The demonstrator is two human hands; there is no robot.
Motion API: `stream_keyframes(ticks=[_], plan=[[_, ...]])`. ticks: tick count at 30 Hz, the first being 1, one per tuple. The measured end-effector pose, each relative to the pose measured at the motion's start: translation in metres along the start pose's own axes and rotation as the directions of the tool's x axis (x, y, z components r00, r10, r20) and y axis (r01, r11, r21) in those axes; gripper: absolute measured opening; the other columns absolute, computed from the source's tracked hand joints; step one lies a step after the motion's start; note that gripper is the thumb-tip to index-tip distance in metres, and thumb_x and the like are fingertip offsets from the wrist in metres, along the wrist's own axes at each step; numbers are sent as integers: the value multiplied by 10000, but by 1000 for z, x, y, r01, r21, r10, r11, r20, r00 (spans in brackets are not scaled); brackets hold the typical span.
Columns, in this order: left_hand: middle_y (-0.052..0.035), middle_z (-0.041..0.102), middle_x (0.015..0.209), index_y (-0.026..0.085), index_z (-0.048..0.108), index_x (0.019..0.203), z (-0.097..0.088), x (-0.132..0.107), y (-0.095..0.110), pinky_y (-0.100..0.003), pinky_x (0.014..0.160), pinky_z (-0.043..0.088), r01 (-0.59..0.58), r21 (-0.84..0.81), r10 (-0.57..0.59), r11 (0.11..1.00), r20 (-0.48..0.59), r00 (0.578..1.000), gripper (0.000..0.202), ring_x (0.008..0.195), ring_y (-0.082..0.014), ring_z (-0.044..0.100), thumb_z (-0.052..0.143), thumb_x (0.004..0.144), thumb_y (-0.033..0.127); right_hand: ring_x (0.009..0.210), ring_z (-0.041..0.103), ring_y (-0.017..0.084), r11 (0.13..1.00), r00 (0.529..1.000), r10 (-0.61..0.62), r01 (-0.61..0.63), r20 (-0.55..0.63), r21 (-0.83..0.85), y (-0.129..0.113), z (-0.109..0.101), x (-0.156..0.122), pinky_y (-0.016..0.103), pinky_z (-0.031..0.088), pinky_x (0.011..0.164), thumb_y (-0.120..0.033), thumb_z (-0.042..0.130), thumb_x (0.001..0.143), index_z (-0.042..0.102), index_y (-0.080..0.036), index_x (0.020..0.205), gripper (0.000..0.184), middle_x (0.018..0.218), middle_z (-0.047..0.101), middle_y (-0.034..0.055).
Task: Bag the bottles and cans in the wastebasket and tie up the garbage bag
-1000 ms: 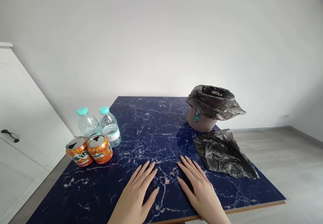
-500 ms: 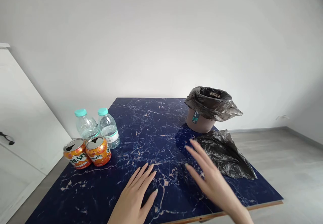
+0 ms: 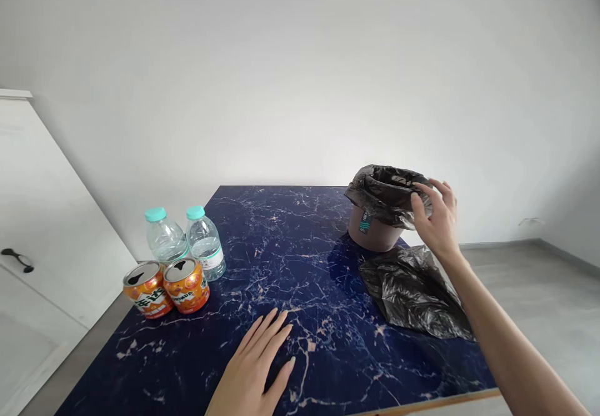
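My left hand lies flat on the dark blue marbled table, its fingers stretched out and holding nothing. My right hand is at the right rim of a small brownish trash bin. Its fingers are bent and apart over the black trash bag that lines the bin and hangs over its edge. Whether the fingertips touch the bag is hard to tell. In front of the bin, beneath my right forearm, a second black plastic bag is spread on the table.
Two clear bottles with turquoise caps, a rear-left bottle and a labelled bottle, stand at the table's left. Before them are two opened orange drink cans, a left can and a right can. A white cabinet flanks the left side.
My right hand has moved from above the table, beside the loose bag, up and right to the bin's rim. My left hand stays flat. The view has shifted slightly.
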State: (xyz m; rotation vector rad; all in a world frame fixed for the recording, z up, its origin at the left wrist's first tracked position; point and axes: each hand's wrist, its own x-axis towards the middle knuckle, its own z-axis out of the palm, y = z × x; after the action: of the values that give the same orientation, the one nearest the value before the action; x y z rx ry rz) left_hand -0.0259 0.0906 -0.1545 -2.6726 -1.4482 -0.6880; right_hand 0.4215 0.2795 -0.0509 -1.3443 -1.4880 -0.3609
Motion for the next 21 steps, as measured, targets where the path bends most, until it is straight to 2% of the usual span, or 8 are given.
stream_keyframes(ticks=[2,4,8,12,16,21], plan=[[29,546,1665,378,501,1632,-1,0,1,-508,1182,581,6,-6,-6,1000,1,1000,541,1502,-292,576,594,1101,430,1602,345,404,1000,1000,-25,25,12,10,5,4,14,684,258,1291,-553,515,1073,704,-270,1338,431,1496,651,150],[29,539,1670,380,485,1644,-1,0,1,-513,1178,584,15,-11,-15,1000,4,1000,559,1507,-295,569,597,1099,434,1532,461,394,998,997,-63,62,38,26,8,7,25,665,311,1272,-571,585,1026,745,-270,1218,392,1348,751,126],[22,543,1668,370,511,1626,-2,-1,2,-520,1183,576,13,2,-13,1000,7,1000,534,1499,-297,581,590,1103,440,1281,672,391,996,996,-80,78,40,52,11,13,37,627,482,1142,-610,637,971,761,-254,1037,383,1159,803,138],[16,544,1670,375,509,1631,0,-2,1,-506,1184,576,17,-1,-17,1000,8,1000,539,1497,-298,584,595,1102,436,1182,731,386,991,993,-107,102,51,86,0,17,39,605,554,1058,-628,631,978,760,-245,991,405,1131,813,155],[15,543,1669,371,514,1627,-1,-1,-1,-506,1185,574,10,-5,-10,1000,25,1000,525,1500,-297,581,582,1109,422,1207,734,347,977,984,-169,158,64,140,-34,13,27,555,564,1074,-573,647,1017,765,-245,1038,350,1209,807,138],[18,540,1671,380,517,1626,-3,-1,1,-521,1190,569,33,-33,-31,999,39,999,524,1505,-308,575,583,1108,419,1237,729,324,929,959,-270,235,90,286,-105,-10,-2,551,584,1063,-432,659,1065,748,-259,1095,197,1243,791,127]])
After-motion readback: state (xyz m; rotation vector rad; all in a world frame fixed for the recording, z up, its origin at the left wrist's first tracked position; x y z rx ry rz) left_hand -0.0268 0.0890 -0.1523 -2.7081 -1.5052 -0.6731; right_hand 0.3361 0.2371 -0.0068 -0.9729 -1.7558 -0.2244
